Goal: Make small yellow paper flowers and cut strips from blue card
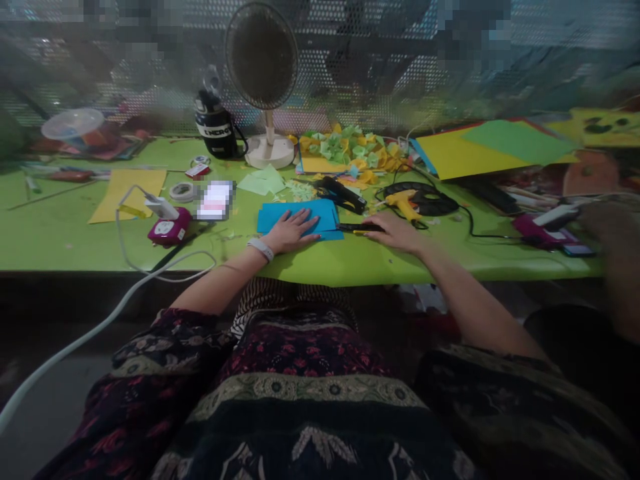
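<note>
My left hand (291, 230) lies flat with its fingers spread on a small stack of blue paper (265, 217) near the table's front edge. My right hand (393, 231) is closed around a slim black-and-yellow utility knife (361, 228), held low over the table. The knife's front end points left and reaches the right edge of the blue paper. Just behind the paper lies a black stapler (345, 195). A yellow glue gun (406, 204) rests behind my right hand, beside a black round tray (433, 198).
A white fan (270, 152) and a black bottle (216, 130) stand at the back, near green and yellow paper pieces (345, 147). To the left are a phone (215, 200), a tape roll (183, 192) and a purple power adapter (170, 228) with cables. Another person's arm (620, 247) shows at right.
</note>
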The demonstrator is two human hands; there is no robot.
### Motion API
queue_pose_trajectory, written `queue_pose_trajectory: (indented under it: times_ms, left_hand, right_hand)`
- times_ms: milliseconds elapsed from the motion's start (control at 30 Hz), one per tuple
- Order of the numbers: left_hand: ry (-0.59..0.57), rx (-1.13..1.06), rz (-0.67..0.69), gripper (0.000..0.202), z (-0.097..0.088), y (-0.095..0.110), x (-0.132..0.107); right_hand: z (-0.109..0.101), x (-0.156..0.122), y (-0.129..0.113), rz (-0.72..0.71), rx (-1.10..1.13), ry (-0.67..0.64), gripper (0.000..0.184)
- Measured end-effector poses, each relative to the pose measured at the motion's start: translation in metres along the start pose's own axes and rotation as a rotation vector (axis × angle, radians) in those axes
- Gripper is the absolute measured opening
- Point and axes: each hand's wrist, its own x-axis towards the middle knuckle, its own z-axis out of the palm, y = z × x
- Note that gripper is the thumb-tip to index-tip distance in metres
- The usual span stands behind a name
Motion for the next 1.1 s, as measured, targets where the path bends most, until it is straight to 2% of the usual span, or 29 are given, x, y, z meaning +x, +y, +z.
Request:
queue_pose_trajectory:
  times_ms: [200, 467, 700, 867, 1100]
  left_hand:
    - [0.004, -0.008, 0.006, 0.075, 0.002, -0.002, 0.001]
    - [0.019, 0.014, 0.006, 0.075, 0.003, -0.001, 0.0]
    - [0.003, 0.02, -0.013, 0.074, -0.001, 0.002, -0.002]
    - [0.009, 0.021, -0.003, 0.075, 0.0, 0.002, -0.001]
    - [0.015, 0.025, -0.012, 0.075, 0.001, 0.004, -0.001]
  right_hand:
    - [0.007, 0.003, -0.002, -0.015, 0.008, 0.029, 0.035]
    - [0.009, -0.015, -0.003, 0.007, 0.028, 0.064, 0.04]
    - [0.022, -0.011, -0.009, -0.002, 0.046, 0.111, 0.043]
    - [0.023, -0.016, -0.009, -0.005, 0.053, 0.125, 0.043]
    - [0.025, -0.012, -0.026, 0.021, 0.041, 0.133, 0.043]
